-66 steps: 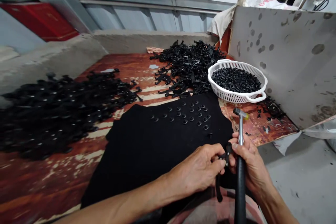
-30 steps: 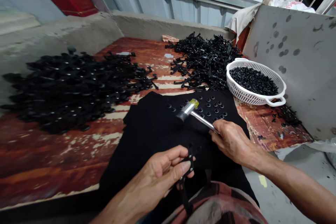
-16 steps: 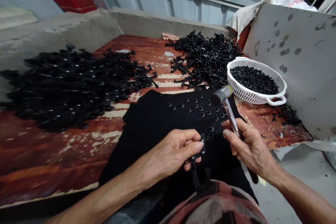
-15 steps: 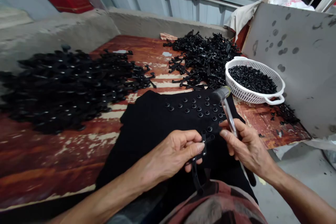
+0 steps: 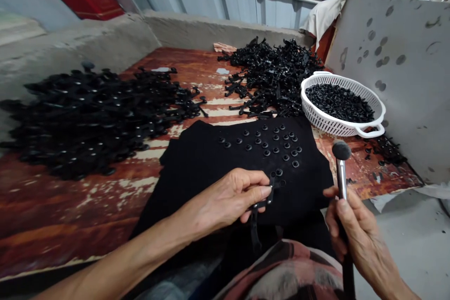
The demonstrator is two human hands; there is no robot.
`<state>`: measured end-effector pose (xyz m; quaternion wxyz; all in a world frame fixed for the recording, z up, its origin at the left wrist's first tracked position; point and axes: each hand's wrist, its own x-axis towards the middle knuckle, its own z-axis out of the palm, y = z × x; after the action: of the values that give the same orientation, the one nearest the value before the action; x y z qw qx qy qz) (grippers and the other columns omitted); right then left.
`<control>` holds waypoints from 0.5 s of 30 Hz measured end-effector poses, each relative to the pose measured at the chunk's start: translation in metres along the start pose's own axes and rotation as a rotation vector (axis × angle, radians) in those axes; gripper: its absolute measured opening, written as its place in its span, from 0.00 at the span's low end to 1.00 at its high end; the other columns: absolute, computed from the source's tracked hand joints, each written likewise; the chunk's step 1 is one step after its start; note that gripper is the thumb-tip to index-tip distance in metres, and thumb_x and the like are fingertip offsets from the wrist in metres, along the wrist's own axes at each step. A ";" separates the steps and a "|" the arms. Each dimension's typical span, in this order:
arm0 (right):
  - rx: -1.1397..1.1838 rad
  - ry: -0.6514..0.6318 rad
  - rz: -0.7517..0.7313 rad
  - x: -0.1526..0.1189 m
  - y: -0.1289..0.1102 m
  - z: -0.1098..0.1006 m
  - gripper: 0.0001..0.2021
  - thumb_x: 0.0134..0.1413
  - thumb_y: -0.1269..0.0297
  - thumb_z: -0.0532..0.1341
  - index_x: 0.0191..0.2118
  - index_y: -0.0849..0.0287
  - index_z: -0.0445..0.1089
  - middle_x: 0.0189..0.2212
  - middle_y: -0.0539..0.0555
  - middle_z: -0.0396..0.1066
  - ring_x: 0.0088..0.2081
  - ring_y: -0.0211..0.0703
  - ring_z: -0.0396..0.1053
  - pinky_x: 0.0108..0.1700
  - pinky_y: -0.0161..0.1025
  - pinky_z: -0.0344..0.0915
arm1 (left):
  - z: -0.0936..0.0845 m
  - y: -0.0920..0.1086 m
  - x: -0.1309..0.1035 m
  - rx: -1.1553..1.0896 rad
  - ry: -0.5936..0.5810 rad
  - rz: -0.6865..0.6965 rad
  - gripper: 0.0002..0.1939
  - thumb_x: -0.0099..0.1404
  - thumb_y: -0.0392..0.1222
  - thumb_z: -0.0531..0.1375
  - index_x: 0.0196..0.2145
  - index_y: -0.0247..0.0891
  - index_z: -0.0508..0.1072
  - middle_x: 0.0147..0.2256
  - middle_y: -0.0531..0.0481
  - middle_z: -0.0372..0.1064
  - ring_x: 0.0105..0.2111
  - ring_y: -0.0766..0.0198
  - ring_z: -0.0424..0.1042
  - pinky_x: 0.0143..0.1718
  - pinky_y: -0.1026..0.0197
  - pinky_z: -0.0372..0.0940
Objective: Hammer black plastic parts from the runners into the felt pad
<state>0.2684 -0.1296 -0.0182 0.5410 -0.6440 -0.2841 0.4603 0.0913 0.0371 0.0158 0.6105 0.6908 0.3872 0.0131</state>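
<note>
My left hand pinches a black jointed plastic bracket with small shiny rivets, one arm of it hanging down below my fingers. Under it lies a black cloth. Several small round black caps with raised centres are spread across that cloth, and two lie close beside the bracket's upper end. Off to the right, my right hand is wrapped around the handle of a hammer. The hammer stands nearly upright, its rounded dark head on top, apart from the bracket.
A large heap of black parts covers the left of the worn red-brown board. Another heap lies at the back. A white basket full of small black pieces stands by the grey panel on the right.
My right hand has moved right with the hammer, away from the cloth, and the hammer has turned more upright. My left hand keeps hold of the bracket, whose hanging arm has swung slightly left.
</note>
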 end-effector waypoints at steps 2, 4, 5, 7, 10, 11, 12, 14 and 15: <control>0.030 0.044 0.048 -0.006 0.008 -0.006 0.22 0.60 0.40 0.53 0.46 0.53 0.65 0.20 0.42 0.60 0.14 0.30 0.50 0.15 0.29 0.50 | 0.000 -0.001 0.005 0.030 -0.001 0.016 0.14 0.58 0.50 0.56 0.24 0.36 0.69 0.21 0.54 0.66 0.16 0.73 0.58 0.17 0.69 0.53; 0.059 0.051 0.084 -0.011 0.016 -0.012 0.21 0.60 0.42 0.54 0.47 0.53 0.66 0.21 0.43 0.61 0.15 0.32 0.51 0.15 0.31 0.52 | 0.000 -0.002 0.008 0.042 0.010 0.024 0.14 0.57 0.50 0.56 0.24 0.36 0.69 0.21 0.54 0.66 0.16 0.74 0.58 0.17 0.69 0.53; 0.068 0.051 0.104 -0.013 0.019 -0.015 0.21 0.60 0.43 0.55 0.48 0.54 0.67 0.21 0.44 0.61 0.15 0.33 0.52 0.16 0.32 0.52 | 0.000 -0.002 0.010 0.043 0.015 0.025 0.14 0.57 0.50 0.56 0.24 0.36 0.69 0.21 0.54 0.66 0.15 0.74 0.57 0.16 0.69 0.52; 0.074 0.060 0.139 -0.016 0.026 -0.019 0.21 0.58 0.44 0.58 0.48 0.54 0.68 0.21 0.45 0.63 0.16 0.34 0.55 0.17 0.33 0.55 | 0.001 -0.002 0.012 0.028 0.031 0.026 0.14 0.56 0.51 0.57 0.26 0.37 0.68 0.20 0.55 0.67 0.15 0.74 0.57 0.16 0.69 0.51; 0.088 0.075 0.172 -0.019 0.033 -0.021 0.23 0.56 0.45 0.60 0.51 0.53 0.68 0.23 0.47 0.65 0.18 0.37 0.60 0.20 0.36 0.60 | 0.001 -0.001 0.014 -0.001 0.037 0.020 0.13 0.55 0.51 0.58 0.27 0.37 0.66 0.19 0.56 0.66 0.14 0.74 0.55 0.15 0.69 0.50; 0.089 0.078 0.175 -0.020 0.034 -0.021 0.24 0.56 0.44 0.61 0.53 0.52 0.67 0.23 0.47 0.65 0.18 0.37 0.60 0.20 0.36 0.61 | 0.002 -0.001 0.014 -0.010 0.036 0.019 0.14 0.55 0.52 0.58 0.28 0.38 0.65 0.19 0.56 0.66 0.14 0.75 0.55 0.15 0.69 0.49; 0.087 0.079 0.180 -0.021 0.036 -0.021 0.25 0.56 0.44 0.61 0.54 0.52 0.66 0.23 0.47 0.66 0.17 0.37 0.60 0.21 0.37 0.62 | 0.002 0.000 0.014 -0.017 0.034 0.018 0.14 0.55 0.52 0.59 0.28 0.38 0.65 0.19 0.56 0.66 0.14 0.74 0.55 0.15 0.69 0.49; 0.073 0.072 0.194 -0.024 0.038 -0.019 0.27 0.56 0.43 0.60 0.56 0.51 0.65 0.22 0.46 0.66 0.17 0.37 0.60 0.21 0.37 0.62 | 0.001 0.000 0.015 -0.030 0.036 0.011 0.16 0.54 0.54 0.60 0.28 0.38 0.65 0.19 0.56 0.66 0.15 0.74 0.56 0.15 0.69 0.50; 0.066 0.061 0.205 -0.025 0.039 -0.019 0.27 0.56 0.43 0.60 0.57 0.52 0.64 0.21 0.46 0.66 0.17 0.36 0.59 0.21 0.36 0.62 | 0.001 0.000 0.015 -0.038 0.041 0.007 0.16 0.54 0.54 0.60 0.28 0.38 0.65 0.19 0.56 0.66 0.15 0.73 0.57 0.16 0.69 0.50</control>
<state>0.2699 -0.1693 -0.0484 0.5203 -0.6654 -0.1849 0.5024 0.1025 0.0444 0.0084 0.6156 0.6799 0.3966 0.0369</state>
